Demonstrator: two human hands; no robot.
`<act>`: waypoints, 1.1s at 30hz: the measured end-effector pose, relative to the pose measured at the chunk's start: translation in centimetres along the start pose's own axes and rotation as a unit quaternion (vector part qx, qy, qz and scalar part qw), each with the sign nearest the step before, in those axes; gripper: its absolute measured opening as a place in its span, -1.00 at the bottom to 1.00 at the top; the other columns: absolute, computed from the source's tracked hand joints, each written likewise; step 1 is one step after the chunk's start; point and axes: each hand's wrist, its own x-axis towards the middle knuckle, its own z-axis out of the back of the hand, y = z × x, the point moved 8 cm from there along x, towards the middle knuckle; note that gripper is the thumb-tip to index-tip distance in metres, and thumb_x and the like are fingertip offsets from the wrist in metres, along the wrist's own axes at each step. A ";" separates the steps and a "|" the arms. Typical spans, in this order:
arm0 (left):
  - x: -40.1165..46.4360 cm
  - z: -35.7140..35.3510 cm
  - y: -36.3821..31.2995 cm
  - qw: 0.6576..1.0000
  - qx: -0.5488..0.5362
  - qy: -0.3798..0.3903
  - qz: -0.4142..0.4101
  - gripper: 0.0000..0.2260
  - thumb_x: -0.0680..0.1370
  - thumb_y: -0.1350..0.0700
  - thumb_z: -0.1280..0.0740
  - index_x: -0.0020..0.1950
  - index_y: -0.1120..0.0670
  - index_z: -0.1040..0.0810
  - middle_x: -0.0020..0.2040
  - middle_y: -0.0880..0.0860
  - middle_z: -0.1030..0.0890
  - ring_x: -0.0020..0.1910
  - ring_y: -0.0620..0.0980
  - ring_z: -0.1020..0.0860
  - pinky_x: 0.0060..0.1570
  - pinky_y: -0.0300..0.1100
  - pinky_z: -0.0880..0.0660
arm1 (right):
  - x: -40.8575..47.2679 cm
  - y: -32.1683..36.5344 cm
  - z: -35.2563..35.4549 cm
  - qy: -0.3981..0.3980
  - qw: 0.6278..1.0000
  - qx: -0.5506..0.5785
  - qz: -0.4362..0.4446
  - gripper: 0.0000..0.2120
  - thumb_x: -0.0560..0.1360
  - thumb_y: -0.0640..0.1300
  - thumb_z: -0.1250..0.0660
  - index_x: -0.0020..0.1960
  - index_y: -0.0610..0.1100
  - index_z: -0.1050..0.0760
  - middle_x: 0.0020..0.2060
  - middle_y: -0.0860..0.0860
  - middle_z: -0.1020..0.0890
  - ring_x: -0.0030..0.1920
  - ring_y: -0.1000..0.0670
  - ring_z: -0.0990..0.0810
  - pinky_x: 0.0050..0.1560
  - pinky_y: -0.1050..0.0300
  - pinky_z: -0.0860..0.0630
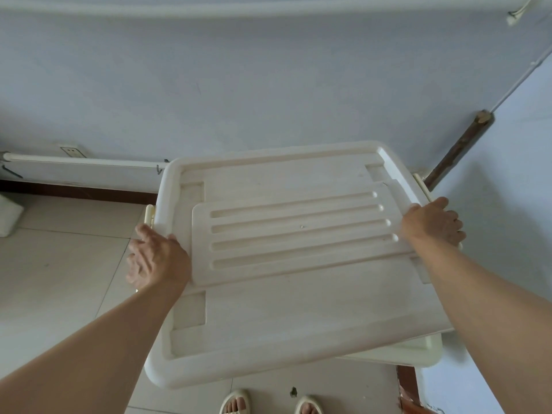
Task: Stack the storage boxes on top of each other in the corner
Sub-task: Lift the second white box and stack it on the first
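Observation:
A large cream storage box [286,309] with a ribbed lid fills the middle of the view, held up in front of the corner and turned slightly askew. My left hand [155,258] grips its left side beside a clip handle. My right hand [433,224] grips its right side. Under its right front corner the rim of a second cream box [418,355] sticks out, and the rest of that box is hidden.
Two pale walls meet at the right behind the boxes. A brown wooden stick [457,150] leans in the corner. A white pipe [80,161] and a wall socket [71,151] run along the left wall. Tiled floor lies to the left, my sandalled feet [268,403] below.

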 end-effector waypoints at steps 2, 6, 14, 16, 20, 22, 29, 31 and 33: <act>0.0 0.0 0.1 1.000 -0.002 -0.001 0.004 -0.66 0.60 0.03 -0.13 0.30 0.16 -0.22 0.21 0.32 -0.42 0.20 0.33 -0.40 0.12 0.16 -0.30 | 0.0 -0.1 0.1 0.002 1.000 0.002 0.003 -0.53 0.58 0.03 -0.03 0.38 -0.23 -0.17 0.26 -0.34 -0.38 0.24 -0.32 -0.36 0.25 -0.18 -0.25; 0.1 0.1 0.2 1.000 -0.003 -0.005 0.000 -0.68 0.60 0.00 -0.14 0.27 0.14 -0.22 0.12 0.35 -0.45 0.15 0.33 -0.43 0.04 0.14 -0.32 | -0.1 -0.3 0.4 0.000 1.000 0.012 0.007 -0.52 0.57 0.04 -0.03 0.39 -0.21 -0.17 0.23 -0.36 -0.39 0.22 -0.33 -0.38 0.23 -0.16 -0.27; 0.1 -0.1 0.3 1.000 -0.002 -0.008 -0.004 -0.66 0.61 -0.02 -0.13 0.30 0.11 -0.20 0.09 0.35 -0.43 0.12 0.31 -0.42 0.02 0.11 -0.31 | 0.4 -0.8 0.6 0.009 0.999 0.045 -0.004 -0.46 0.50 0.13 -0.08 0.31 -0.23 -0.21 0.18 -0.35 -0.47 0.18 -0.35 -0.44 0.21 -0.18 -0.30; 0.2 -0.2 0.4 1.000 -0.003 -0.007 0.000 -0.67 0.61 -0.02 -0.13 0.29 0.11 -0.20 0.09 0.35 -0.43 0.13 0.30 -0.41 0.00 0.10 -0.30 | 0.4 -0.9 0.5 0.013 0.999 0.042 -0.007 -0.45 0.50 0.16 -0.06 0.30 -0.23 -0.24 0.18 -0.34 -0.47 0.18 -0.34 -0.43 0.20 -0.17 -0.30; 0.5 -0.2 0.4 1.000 0.001 -0.007 0.002 -0.68 0.61 -0.02 -0.13 0.27 0.11 -0.20 0.09 0.35 -0.43 0.13 0.30 -0.42 0.00 0.10 -0.31 | 0.4 -0.8 0.5 0.021 0.999 0.034 -0.012 -0.42 0.51 0.20 -0.05 0.28 -0.25 -0.29 0.20 -0.33 -0.46 0.20 -0.32 -0.42 0.22 -0.16 -0.28; 0.5 -0.1 0.3 1.000 0.001 -0.006 0.000 -0.69 0.61 -0.02 -0.13 0.26 0.12 -0.21 0.10 0.36 -0.43 0.13 0.32 -0.42 0.03 0.12 -0.32 | 0.5 -0.7 0.5 0.027 0.999 0.039 -0.012 -0.42 0.52 0.22 -0.06 0.29 -0.24 -0.29 0.21 -0.33 -0.46 0.21 -0.32 -0.41 0.23 -0.16 -0.28; 0.8 0.5 -0.6 1.000 -0.002 0.000 -0.018 -0.69 0.61 0.00 -0.14 0.25 0.14 -0.22 0.16 0.38 -0.43 0.18 0.34 -0.41 0.09 0.15 -0.33 | 0.3 -1.7 0.7 0.035 0.997 0.064 -0.026 -0.45 0.52 0.22 -0.08 0.27 -0.21 -0.29 0.20 -0.31 -0.46 0.21 -0.33 -0.40 0.24 -0.17 -0.26; 1.0 0.8 -1.5 0.999 0.000 0.001 -0.034 -0.69 0.61 0.00 -0.14 0.24 0.15 -0.22 0.16 0.38 -0.43 0.18 0.34 -0.41 0.09 0.14 -0.33 | 0.2 -2.5 0.9 0.034 0.996 0.070 -0.041 -0.45 0.52 0.22 -0.09 0.27 -0.21 -0.29 0.20 -0.31 -0.47 0.21 -0.33 -0.40 0.24 -0.16 -0.26; 1.2 1.0 -2.5 0.999 0.003 0.004 -0.049 -0.70 0.61 0.00 -0.14 0.23 0.14 -0.22 0.16 0.38 -0.43 0.17 0.34 -0.41 0.09 0.14 -0.34 | 0.2 -3.1 1.3 0.034 0.995 0.076 -0.055 -0.46 0.52 0.22 -0.10 0.25 -0.21 -0.30 0.20 -0.31 -0.47 0.21 -0.33 -0.41 0.24 -0.16 -0.26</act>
